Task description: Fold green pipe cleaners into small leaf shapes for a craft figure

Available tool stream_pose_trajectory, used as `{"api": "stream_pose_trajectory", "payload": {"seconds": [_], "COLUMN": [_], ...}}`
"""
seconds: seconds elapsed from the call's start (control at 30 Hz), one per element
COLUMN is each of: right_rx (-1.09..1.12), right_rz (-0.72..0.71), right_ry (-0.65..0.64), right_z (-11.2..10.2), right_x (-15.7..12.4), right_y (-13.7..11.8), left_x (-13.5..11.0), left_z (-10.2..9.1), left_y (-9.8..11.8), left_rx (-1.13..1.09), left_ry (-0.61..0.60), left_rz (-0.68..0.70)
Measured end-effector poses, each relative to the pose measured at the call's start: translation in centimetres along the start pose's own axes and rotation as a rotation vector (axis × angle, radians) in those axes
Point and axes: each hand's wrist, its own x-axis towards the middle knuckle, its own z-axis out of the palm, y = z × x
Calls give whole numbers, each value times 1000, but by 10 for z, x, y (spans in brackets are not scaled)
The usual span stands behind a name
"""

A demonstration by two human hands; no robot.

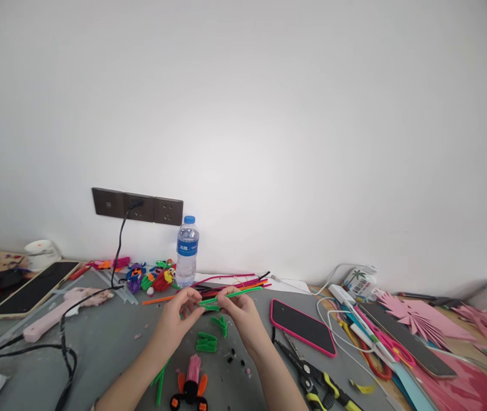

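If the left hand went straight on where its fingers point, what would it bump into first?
Probably the bare right hand, which pinches the thin, fuzzy green stick just ahead of the bare left hand. One view leaves the exact depth unclear.

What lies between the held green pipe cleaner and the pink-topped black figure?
Head view: folded green pieces lie on the grey surface between pipe cleaner and figure.

Light is even and fairly bright; the white wall [243, 142] glows palest at its middle and greys outward, darkest at upper right. Shadows are faint. Wide-angle stretch softens the pink paper [485, 319] at right.
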Motion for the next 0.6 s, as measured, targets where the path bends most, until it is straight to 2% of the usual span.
{"api": "stream_pose_trajectory", "payload": {"seconds": [0.27,0.6], "right_rx": [-5,42], "right_rz": [-38,-11], "right_ry": [-47,-90], "right_z": [3,4], "right_x": [1,1], "right_y": [0,1], "left_x": [-1,-1], "left_z": [-3,-3], "left_y": [1,1], "left_rx": [37,101], "left_ry": [18,86], "left_rz": [3,59]}}
